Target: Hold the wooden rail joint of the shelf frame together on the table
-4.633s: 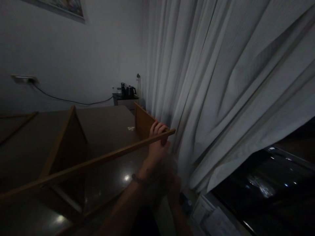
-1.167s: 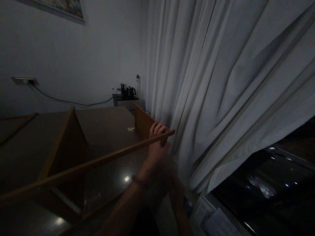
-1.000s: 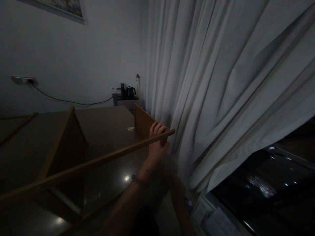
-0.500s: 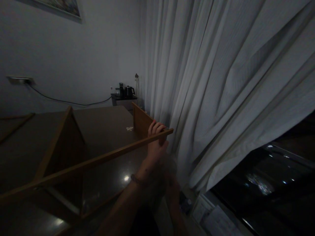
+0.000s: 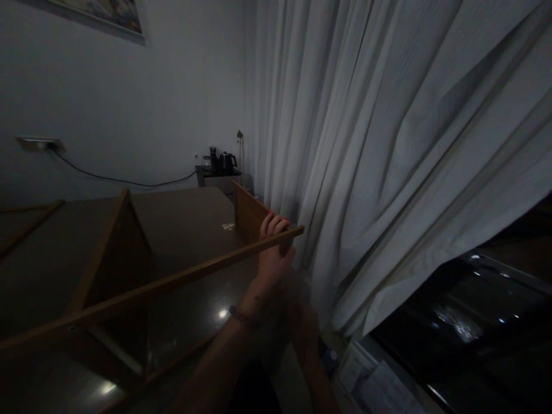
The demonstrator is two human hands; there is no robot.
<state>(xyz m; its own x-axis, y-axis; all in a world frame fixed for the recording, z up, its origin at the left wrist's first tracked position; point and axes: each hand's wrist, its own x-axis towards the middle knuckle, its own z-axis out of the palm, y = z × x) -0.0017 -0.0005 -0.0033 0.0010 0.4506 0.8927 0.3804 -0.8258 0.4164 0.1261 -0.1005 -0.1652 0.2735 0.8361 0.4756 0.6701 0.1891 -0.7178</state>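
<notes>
Frame (image 5: 185, 276) on tabletop (image 5: 185, 215), curtain (image 5: 388, 144) to its right, kettle (image 5: 225, 161) on cabinet (image 5: 222, 183) behind.

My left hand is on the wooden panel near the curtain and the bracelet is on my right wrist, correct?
Not quite: the head view shows the bracelet on your left wrist. Your left hand is on the wooden panel near the curtain.

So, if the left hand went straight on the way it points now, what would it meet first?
The left hand grips the wooden panel; past that, the white curtain seems first in line, though depth is hard to judge here.
</notes>
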